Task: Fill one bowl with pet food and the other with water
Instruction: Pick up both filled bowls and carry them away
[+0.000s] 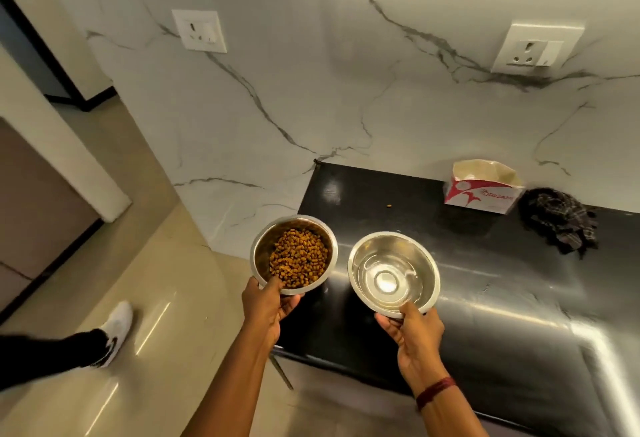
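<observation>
Head: L hand (266, 312) grips kibble bowl (264, 246), R hand (415, 336) water bowl (363, 263).

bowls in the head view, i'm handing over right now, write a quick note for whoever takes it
Left hand grips the near rim of the food bowl, which holds kibble.
Right hand grips the near rim of the water bowl, which seems to hold clear water.
Both bowls are at the black counter's left end.
Done: both look filled.
Left: probably set them down; one stray kibble lies on the counter.
</observation>
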